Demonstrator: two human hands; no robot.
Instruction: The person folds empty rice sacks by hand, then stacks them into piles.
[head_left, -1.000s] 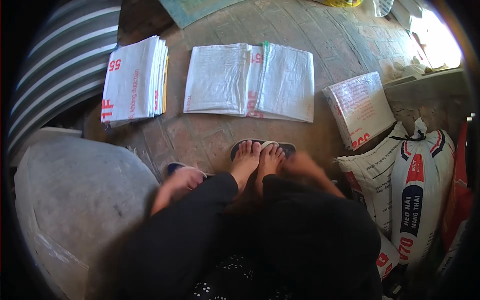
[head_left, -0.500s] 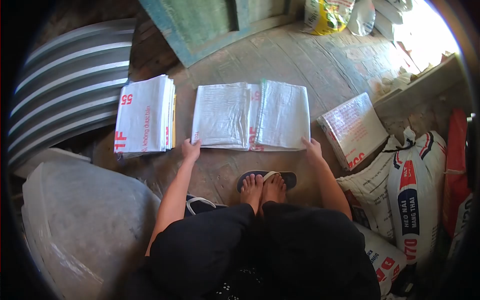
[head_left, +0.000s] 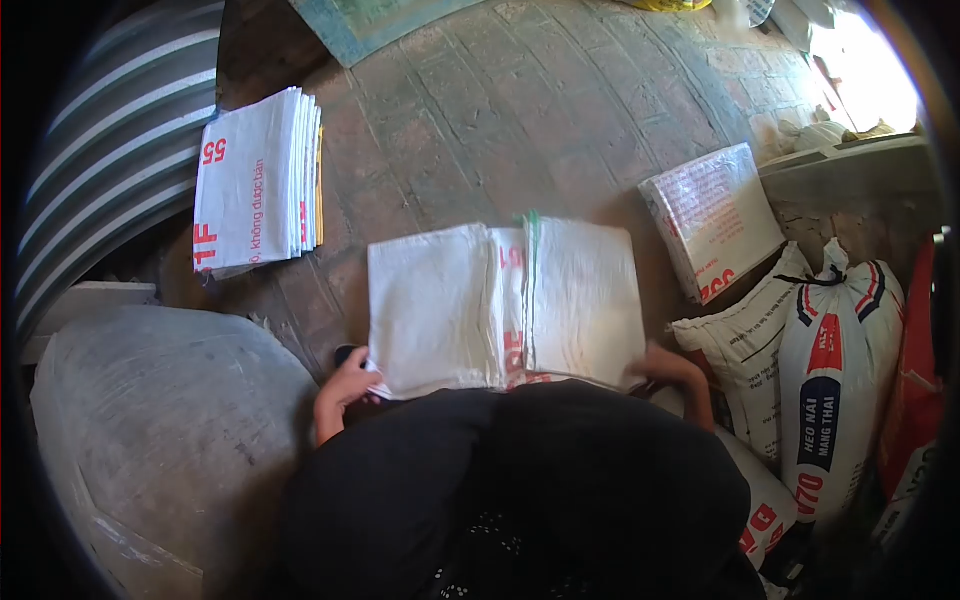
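Note:
A white woven sack (head_left: 430,310), its two sides folded inward with a narrow strip of red print between them, lies close against the knees. My left hand (head_left: 348,385) grips its lower left corner, thumb on top. At the lower right corner my right hand (head_left: 668,368) holds the sack's edge, slightly blurred. A stack of folded sacks (head_left: 250,190) with red print sits at the upper left. Another folded stack (head_left: 715,220) lies at the right.
Corrugated sheets (head_left: 130,150) stand at the left above a large grey covered object (head_left: 170,420). Filled sacks (head_left: 835,400) lean at the right. A blue-green wooden frame (head_left: 370,25) is at the top, on the brick floor (head_left: 520,120).
Both hands have drawn the folded sack toward the body, up to the knees. The feet are now hidden, and the camera view has shifted.

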